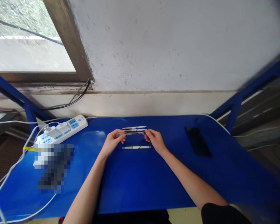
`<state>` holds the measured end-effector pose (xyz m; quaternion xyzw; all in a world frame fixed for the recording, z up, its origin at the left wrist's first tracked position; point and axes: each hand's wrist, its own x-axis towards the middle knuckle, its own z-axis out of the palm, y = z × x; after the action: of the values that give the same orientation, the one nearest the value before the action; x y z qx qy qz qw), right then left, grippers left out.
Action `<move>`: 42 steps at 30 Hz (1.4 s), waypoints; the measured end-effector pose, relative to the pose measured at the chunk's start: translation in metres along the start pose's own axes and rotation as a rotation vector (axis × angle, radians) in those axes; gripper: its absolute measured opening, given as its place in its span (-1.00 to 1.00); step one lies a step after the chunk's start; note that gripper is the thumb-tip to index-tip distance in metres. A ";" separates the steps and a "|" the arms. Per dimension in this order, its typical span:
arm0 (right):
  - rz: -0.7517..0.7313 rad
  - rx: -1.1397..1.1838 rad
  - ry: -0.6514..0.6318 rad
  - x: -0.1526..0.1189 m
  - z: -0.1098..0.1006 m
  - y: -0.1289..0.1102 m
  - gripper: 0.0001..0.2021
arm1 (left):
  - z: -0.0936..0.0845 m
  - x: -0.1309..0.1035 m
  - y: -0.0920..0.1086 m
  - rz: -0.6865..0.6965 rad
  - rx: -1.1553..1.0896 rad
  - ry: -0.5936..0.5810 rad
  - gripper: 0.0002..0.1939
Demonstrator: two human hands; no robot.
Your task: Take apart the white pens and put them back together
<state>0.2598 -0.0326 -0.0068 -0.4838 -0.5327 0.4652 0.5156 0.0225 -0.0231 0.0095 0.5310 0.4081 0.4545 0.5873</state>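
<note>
My left hand (115, 140) and my right hand (154, 140) face each other over the middle of the blue table. Between them they pinch a slim white-and-grey pen (134, 130) by its two ends, level and lying crosswise. A darker pen-like strip shows just below it; whether this is another pen or a reflection I cannot tell. Just beyond the held pen is a second white-and-grey pen (130, 128), almost parallel to it. Closer to me, a third pen (136, 147) rests crosswise on the table, apart from both hands.
A white power strip (77, 123) with plugs and cables lies at the table's left back. In front of it is a blurred-out object (56, 166). A black phone-like slab (198, 141) lies on the right. Blue frame bars flank the table (135, 186), with a wall behind.
</note>
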 end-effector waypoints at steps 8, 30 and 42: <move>0.235 0.508 -0.185 0.002 0.001 -0.004 -0.63 | 0.000 0.000 0.001 -0.006 -0.032 0.023 -0.69; 0.259 0.506 -0.155 0.001 -0.005 -0.005 -0.62 | 0.002 -0.001 0.005 0.007 0.085 0.003 -0.68; 0.184 0.154 -0.117 0.006 -0.011 -0.001 -0.67 | -0.004 -0.001 -0.004 0.165 0.452 0.037 -0.84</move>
<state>0.2704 -0.0267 -0.0050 -0.4616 -0.4779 0.5775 0.4744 0.0186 -0.0235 0.0049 0.6722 0.4655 0.4077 0.4066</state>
